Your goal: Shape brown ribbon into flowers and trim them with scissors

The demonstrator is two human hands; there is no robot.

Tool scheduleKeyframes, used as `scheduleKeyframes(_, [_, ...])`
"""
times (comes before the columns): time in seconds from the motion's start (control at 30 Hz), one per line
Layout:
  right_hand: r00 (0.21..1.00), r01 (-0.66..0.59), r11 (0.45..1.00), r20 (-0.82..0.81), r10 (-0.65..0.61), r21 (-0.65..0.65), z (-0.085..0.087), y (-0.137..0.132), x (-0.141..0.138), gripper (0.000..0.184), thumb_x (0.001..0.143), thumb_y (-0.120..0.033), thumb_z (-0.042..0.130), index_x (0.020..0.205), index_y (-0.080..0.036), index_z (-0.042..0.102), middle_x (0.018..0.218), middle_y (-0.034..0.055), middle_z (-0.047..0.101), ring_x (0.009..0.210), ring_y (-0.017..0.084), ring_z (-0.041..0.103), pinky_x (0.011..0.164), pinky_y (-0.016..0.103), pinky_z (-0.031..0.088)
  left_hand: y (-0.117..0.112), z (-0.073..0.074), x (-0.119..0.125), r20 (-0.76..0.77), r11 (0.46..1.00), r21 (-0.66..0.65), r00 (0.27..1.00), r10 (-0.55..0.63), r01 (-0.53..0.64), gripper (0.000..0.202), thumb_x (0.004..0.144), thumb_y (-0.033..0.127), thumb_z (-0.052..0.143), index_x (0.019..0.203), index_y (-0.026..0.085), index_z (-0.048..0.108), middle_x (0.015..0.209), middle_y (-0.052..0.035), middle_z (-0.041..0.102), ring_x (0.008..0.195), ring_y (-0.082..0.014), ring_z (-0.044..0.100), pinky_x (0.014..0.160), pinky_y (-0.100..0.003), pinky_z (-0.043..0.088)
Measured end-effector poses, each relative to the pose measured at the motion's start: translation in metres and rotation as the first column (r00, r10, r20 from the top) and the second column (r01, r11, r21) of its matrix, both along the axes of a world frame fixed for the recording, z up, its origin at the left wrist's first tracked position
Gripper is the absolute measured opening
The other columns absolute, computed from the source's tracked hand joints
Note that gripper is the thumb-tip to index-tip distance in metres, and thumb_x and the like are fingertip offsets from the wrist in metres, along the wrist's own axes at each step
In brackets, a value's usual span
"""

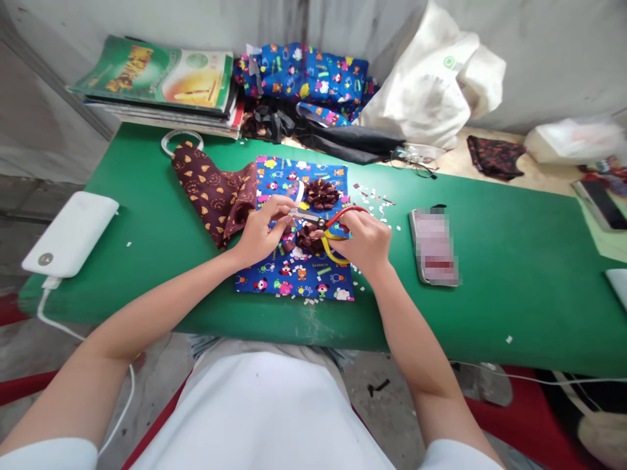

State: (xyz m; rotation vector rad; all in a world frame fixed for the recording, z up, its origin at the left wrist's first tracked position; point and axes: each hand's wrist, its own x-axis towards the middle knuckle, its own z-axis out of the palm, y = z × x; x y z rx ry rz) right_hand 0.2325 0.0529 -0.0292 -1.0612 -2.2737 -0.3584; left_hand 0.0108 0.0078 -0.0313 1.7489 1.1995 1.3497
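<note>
My right hand is closed round the red and yellow handles of a pair of scissors, whose blades point left. At the blade tips, my left hand pinches a narrow white strip that curls upward. Beneath both hands lies a blue cartoon-print cloth. On it sit a dark brown fabric flower and a second brown fabric bunch, partly covered by the hands. Small white clippings are scattered on and around the cloth. A brown patterned cloth rests left of my left hand.
On the green table are a phone at right and a white power bank with a cable at left. Along the back stand stacked books, folded blue fabric, a white bag and eyeglasses.
</note>
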Motion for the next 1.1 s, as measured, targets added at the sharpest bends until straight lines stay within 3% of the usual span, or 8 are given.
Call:
scheduleKeyframes(0.23, [0.998, 0.063, 0.995, 0.031, -0.061, -0.078, 0.0013, -0.0013, -0.0005, 0.029, 0.076, -0.05, 0.06, 0.069, -0.022, 0.056, 0.061, -0.0001, 0.062, 0.059, 0.014, 0.056, 0.054, 0.025, 0.037, -0.0001, 0.0016, 0.001, 0.01, 1.0, 0.009, 1.0, 0.002, -0.002, 0.017, 0.088, 0.014, 0.051, 0.104, 0.021, 0.051, 0.08, 0.0017, 0.066, 0.074, -0.0102, 0.067, 0.067, -0.023, 0.052])
scheduleKeyframes(0.47, [0.999, 0.035, 0.999, 0.021, -0.036, 0.035, 0.0003, -0.0008, -0.0003, 0.028, 0.075, -0.048, 0.063, 0.068, -0.022, 0.058, 0.058, -0.0016, 0.063, 0.055, 0.012, 0.056, 0.051, 0.024, 0.037, 0.0004, 0.0022, 0.0021, 0.008, 1.0, 0.024, 1.0, 0.013, -0.013, 0.017, 0.087, 0.012, 0.051, 0.103, 0.02, 0.051, 0.079, 0.0023, 0.066, 0.072, -0.0091, 0.067, 0.066, -0.022, 0.053])
scheduleKeyframes(0.7, [0.999, 0.031, 0.999, 0.02, -0.032, 0.03, -0.0036, 0.0014, 0.0035, 0.019, 0.074, -0.039, 0.065, 0.07, -0.022, 0.059, 0.063, -0.0026, 0.067, 0.06, 0.012, 0.06, 0.052, 0.024, 0.036, 0.0003, 0.0035, 0.0027, 0.038, 0.999, 0.026, 0.999, -0.019, 0.018, 0.017, 0.088, 0.011, 0.05, 0.103, 0.02, 0.05, 0.085, 0.0013, 0.07, 0.075, -0.0086, 0.068, 0.068, -0.022, 0.055])
scheduleKeyframes(0.97, [1.0, 0.02, 0.999, 0.0, -0.02, 0.037, -0.0052, 0.0026, 0.0048, 0.029, 0.075, -0.05, 0.065, 0.068, -0.023, 0.059, 0.062, -0.0012, 0.064, 0.061, 0.014, 0.059, 0.053, 0.025, 0.036, 0.0009, -0.0003, 0.0, -0.017, 1.0, 0.017, 1.0, -0.021, 0.021, 0.028, 0.088, 0.012, 0.05, 0.115, 0.021, 0.049, 0.086, 0.001, 0.07, 0.077, -0.0099, 0.067, 0.069, -0.024, 0.052])
scheduleKeyframes(1.1, [1.0, 0.031, 0.999, 0.003, -0.031, -0.02, -0.0035, 0.0015, 0.0045, 0.031, 0.075, -0.052, 0.064, 0.067, -0.023, 0.059, 0.061, -0.0007, 0.064, 0.062, 0.015, 0.059, 0.054, 0.025, 0.036, 0.0003, 0.0015, 0.0006, 0.0, 1.0, 0.016, 1.0, -0.027, 0.027, 0.023, 0.088, 0.012, 0.049, 0.109, 0.021, 0.051, 0.087, 0.0008, 0.071, 0.078, -0.0096, 0.068, 0.071, -0.024, 0.053])
